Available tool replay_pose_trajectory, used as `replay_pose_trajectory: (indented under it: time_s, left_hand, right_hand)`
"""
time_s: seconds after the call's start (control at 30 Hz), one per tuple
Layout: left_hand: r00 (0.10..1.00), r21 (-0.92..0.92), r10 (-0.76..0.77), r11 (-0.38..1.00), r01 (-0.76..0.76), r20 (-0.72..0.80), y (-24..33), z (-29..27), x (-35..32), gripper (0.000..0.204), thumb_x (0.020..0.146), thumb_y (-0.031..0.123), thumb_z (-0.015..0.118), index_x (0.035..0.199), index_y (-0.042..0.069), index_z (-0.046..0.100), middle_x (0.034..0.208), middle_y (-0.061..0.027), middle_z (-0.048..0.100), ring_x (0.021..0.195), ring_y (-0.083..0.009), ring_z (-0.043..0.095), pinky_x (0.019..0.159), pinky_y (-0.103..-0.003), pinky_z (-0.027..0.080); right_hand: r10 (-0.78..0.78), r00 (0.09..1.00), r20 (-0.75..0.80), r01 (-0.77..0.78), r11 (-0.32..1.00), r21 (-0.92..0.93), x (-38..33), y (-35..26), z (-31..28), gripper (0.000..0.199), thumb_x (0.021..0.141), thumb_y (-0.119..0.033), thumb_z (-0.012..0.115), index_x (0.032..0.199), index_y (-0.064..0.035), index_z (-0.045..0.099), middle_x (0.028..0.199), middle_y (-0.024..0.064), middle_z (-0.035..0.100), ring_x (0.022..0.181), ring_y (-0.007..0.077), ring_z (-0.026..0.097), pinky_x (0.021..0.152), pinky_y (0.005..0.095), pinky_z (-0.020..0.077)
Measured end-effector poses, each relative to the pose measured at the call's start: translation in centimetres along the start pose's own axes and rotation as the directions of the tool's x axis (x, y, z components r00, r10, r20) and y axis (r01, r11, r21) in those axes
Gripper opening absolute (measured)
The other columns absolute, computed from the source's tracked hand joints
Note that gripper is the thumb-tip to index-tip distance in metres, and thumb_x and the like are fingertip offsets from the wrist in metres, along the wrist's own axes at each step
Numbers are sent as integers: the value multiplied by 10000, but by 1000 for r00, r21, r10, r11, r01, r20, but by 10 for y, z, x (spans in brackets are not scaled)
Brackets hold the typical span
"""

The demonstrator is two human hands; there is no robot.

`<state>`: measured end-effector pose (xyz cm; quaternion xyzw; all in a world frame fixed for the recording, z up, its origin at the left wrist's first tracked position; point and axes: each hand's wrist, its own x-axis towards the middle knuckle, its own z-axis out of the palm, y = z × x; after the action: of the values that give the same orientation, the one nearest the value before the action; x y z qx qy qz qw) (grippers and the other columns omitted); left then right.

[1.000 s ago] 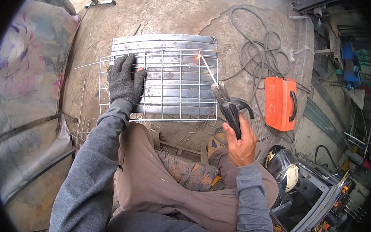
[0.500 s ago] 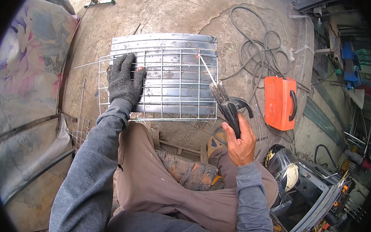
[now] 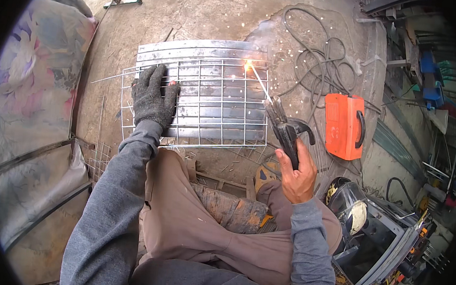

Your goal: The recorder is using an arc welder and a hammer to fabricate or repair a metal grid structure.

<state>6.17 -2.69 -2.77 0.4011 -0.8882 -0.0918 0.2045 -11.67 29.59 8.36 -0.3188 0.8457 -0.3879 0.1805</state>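
A grey wire mesh panel (image 3: 209, 106) lies over ribbed metal sheet (image 3: 192, 47) on the concrete floor in front of me. My left hand (image 3: 151, 98), in a dark knit glove, presses flat on the mesh's left part. My bare right hand (image 3: 296, 174) grips a black electrode holder (image 3: 285, 128) to the right of the mesh. Its thin welding rod (image 3: 259, 82) reaches up and left to the mesh's far right corner, where a bright spark (image 3: 248, 66) glows and small sparks scatter.
An orange welding machine (image 3: 344, 126) stands on the floor to the right, with grey cables (image 3: 320, 58) coiled behind it. A welding helmet (image 3: 349, 203) rests by my right knee. A flowered cloth (image 3: 28, 89) hangs at the left. Metal clutter fills the right edge.
The spark at the rod tip was lit a second ago, went out half a second ago, and burns again now with scattered sparks. Both hands stay almost where they were.
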Motion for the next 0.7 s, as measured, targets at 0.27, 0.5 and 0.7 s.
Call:
replay_pose_trajectory:
  time_s: [0.27, 0.5, 0.7]
  left_hand:
    - [1000, 8, -13, 1000, 13, 6, 0, -1, 0, 531, 944, 360, 703, 1418, 149, 592, 1425, -151, 567, 1302, -359, 539, 1147, -512, 368]
    - [1000, -21, -14, 1000, 14, 9, 2, 0, 0, 530, 944, 353, 701, 1417, 143, 589, 1420, -156, 569, 1309, -352, 538, 1157, -514, 346]
    - [998, -16, -36, 999, 36, 43, 0, -3, 1, 552, 943, 383, 694, 1427, 144, 577, 1453, -153, 544, 1341, -348, 512, 1174, -520, 322]
  right_hand:
    - [-31, 999, -7, 31, 999, -21, -1, 2, 2, 467, 970, -216, 746, 1332, 42, 605, 1144, 210, 700, 984, 329, 723, 822, 403, 571]
    - [-79, 997, -8, 78, 996, -43, 2, 0, 7, 485, 955, -215, 764, 1319, 63, 604, 1115, 226, 700, 975, 358, 721, 823, 409, 569]
    - [-111, 994, 6, 111, 994, -24, 7, -11, 13, 469, 945, -176, 767, 1300, 82, 602, 1109, 241, 696, 959, 371, 717, 806, 415, 562]
